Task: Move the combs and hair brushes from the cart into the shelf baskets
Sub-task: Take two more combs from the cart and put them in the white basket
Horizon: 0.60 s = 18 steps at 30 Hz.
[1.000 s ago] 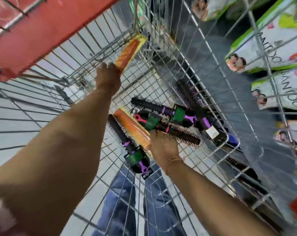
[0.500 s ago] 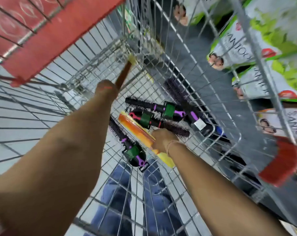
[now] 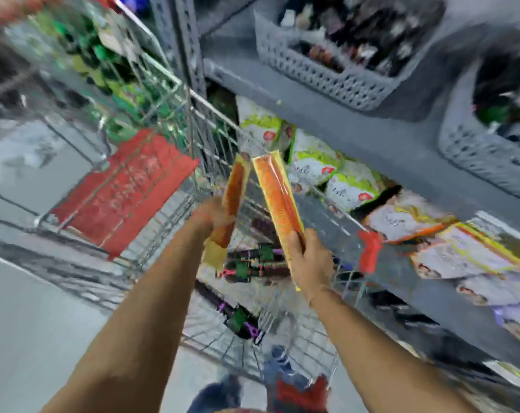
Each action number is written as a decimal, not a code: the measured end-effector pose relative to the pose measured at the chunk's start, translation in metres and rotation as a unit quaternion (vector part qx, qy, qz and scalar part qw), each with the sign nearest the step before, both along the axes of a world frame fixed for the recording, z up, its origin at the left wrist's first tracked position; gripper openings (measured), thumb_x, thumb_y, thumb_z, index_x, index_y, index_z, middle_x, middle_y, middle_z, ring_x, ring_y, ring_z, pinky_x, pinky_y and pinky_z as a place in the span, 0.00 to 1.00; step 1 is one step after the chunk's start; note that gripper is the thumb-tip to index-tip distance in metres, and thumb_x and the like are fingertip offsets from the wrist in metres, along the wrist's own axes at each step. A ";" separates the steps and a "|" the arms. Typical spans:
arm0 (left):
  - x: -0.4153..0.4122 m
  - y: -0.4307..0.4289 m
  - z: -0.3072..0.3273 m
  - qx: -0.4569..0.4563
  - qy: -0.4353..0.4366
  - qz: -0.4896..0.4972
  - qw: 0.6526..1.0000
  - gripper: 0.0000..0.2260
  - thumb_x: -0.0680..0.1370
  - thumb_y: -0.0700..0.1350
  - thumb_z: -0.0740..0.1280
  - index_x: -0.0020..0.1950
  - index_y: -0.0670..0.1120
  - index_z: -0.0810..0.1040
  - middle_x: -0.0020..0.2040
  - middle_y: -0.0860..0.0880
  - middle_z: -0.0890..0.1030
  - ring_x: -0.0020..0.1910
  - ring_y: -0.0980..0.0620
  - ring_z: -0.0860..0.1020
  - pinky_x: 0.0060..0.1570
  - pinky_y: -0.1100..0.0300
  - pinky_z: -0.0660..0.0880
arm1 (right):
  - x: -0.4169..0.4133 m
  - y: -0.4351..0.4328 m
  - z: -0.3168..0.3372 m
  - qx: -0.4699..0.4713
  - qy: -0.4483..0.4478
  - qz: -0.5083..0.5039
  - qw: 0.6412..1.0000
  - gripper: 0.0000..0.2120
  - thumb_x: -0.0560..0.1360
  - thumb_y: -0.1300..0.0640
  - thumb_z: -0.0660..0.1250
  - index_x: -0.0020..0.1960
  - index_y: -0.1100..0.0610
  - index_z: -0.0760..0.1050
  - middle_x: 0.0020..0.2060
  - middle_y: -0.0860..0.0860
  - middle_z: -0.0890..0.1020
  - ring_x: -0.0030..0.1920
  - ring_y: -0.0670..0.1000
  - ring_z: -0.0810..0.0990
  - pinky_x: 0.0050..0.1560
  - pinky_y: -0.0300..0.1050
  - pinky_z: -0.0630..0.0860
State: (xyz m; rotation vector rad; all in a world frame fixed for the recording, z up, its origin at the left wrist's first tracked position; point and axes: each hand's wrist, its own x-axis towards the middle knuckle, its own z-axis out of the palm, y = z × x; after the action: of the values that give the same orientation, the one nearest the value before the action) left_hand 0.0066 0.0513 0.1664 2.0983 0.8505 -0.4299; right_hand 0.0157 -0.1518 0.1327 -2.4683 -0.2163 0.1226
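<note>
My left hand [image 3: 212, 216] grips an orange comb in a yellow packet [image 3: 233, 192], held upright above the wire cart [image 3: 169, 162]. My right hand [image 3: 309, 260] grips a second orange packaged comb [image 3: 278, 192], tilted up beside the first. Below them, inside the cart, lie round hair brushes with purple and green handles [image 3: 252, 263], and another brush [image 3: 229, 311] nearer to me. Grey shelf baskets stand above on the shelf: one [image 3: 327, 73] at the top middle, one [image 3: 476, 150] at the right. The picture is blurred.
A red flap [image 3: 124, 189] hangs on the cart's left side. Green and white product packets [image 3: 336, 174] fill the lower shelf to the right of the cart. A grey shelf upright [image 3: 187, 55] rises behind the cart. Grey floor lies at the left.
Both hands have lifted their combs up out of the cart, and my view has swung upward from the cart's bottom to the shelves and baskets.
</note>
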 end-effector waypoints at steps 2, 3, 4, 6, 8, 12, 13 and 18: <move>-0.010 -0.004 0.011 -0.077 -0.086 0.028 0.993 0.09 0.73 0.37 0.67 0.50 0.34 0.78 0.49 0.34 0.80 0.51 0.42 0.78 0.50 0.50 0.72 | 0.002 -0.003 0.022 0.046 -0.058 -0.024 0.997 0.18 0.74 0.47 0.57 0.47 0.63 0.71 0.35 0.65 0.81 0.35 0.65 0.79 0.32 0.46 0.61; -0.013 -0.010 0.021 -0.121 -0.136 0.040 0.983 0.05 0.71 0.37 0.68 0.46 0.38 0.78 0.46 0.37 0.79 0.48 0.45 0.77 0.49 0.53 0.71 | 0.004 -0.006 0.033 0.070 -0.072 -0.028 0.995 0.20 0.73 0.46 0.55 0.47 0.63 0.71 0.35 0.65 0.81 0.36 0.65 0.79 0.32 0.48 0.63; -0.015 -0.018 0.033 -0.166 -0.180 0.041 0.969 0.04 0.71 0.36 0.68 0.44 0.41 0.77 0.43 0.41 0.79 0.45 0.49 0.77 0.47 0.56 0.71 | 0.005 -0.009 0.044 0.097 -0.084 -0.037 0.991 0.20 0.72 0.46 0.54 0.48 0.64 0.71 0.36 0.65 0.81 0.37 0.65 0.79 0.32 0.50 0.66; -0.010 -0.041 0.060 -0.214 -0.240 0.013 0.947 0.08 0.73 0.32 0.66 0.49 0.42 0.76 0.35 0.51 0.80 0.34 0.61 0.79 0.41 0.65 0.74 | 0.013 -0.015 0.069 0.169 -0.112 -0.068 0.977 0.19 0.73 0.47 0.54 0.47 0.64 0.70 0.32 0.62 0.80 0.35 0.63 0.78 0.33 0.50 0.67; 0.005 -0.071 0.091 -0.227 -0.292 -0.009 0.929 0.09 0.76 0.31 0.62 0.50 0.44 0.74 0.33 0.56 0.78 0.27 0.70 0.76 0.32 0.75 0.73 | 0.026 -0.023 0.096 0.251 -0.141 -0.098 0.953 0.17 0.73 0.49 0.55 0.46 0.63 0.69 0.28 0.52 0.75 0.33 0.55 0.75 0.34 0.48 0.66; 0.057 -0.151 0.161 -0.234 -0.410 0.032 0.881 0.10 0.79 0.36 0.59 0.41 0.50 0.69 0.35 0.54 0.72 0.30 0.63 0.74 0.31 0.72 0.72 | 0.071 -0.067 0.156 0.363 -0.228 -0.154 0.890 0.16 0.74 0.51 0.57 0.54 0.63 0.69 0.37 0.49 0.75 0.38 0.46 0.73 0.39 0.38 0.70; 0.074 -0.172 0.174 -0.236 -0.426 0.033 0.872 0.10 0.79 0.37 0.59 0.41 0.50 0.68 0.35 0.54 0.72 0.31 0.60 0.71 0.32 0.67 0.71 | 0.083 -0.085 0.171 0.380 -0.253 -0.159 0.875 0.15 0.75 0.52 0.59 0.56 0.61 0.68 0.39 0.51 0.76 0.37 0.42 0.73 0.39 0.32 0.70; 0.145 -0.303 0.230 -0.210 -0.409 -0.058 0.886 0.05 0.78 0.41 0.59 0.52 0.47 0.63 0.43 0.48 0.75 0.41 0.49 0.75 0.40 0.62 0.71 | 0.128 -0.232 0.225 0.322 -0.343 -0.234 0.851 0.08 0.72 0.48 0.64 0.46 0.49 0.68 0.33 0.49 0.74 0.35 0.46 0.73 0.39 0.44 0.71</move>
State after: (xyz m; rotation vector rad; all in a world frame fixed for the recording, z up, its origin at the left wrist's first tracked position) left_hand 0.1516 -0.2515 0.3967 1.6762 0.1090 0.2143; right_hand 0.1440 -0.3842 0.3579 -1.7236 0.0548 -0.9087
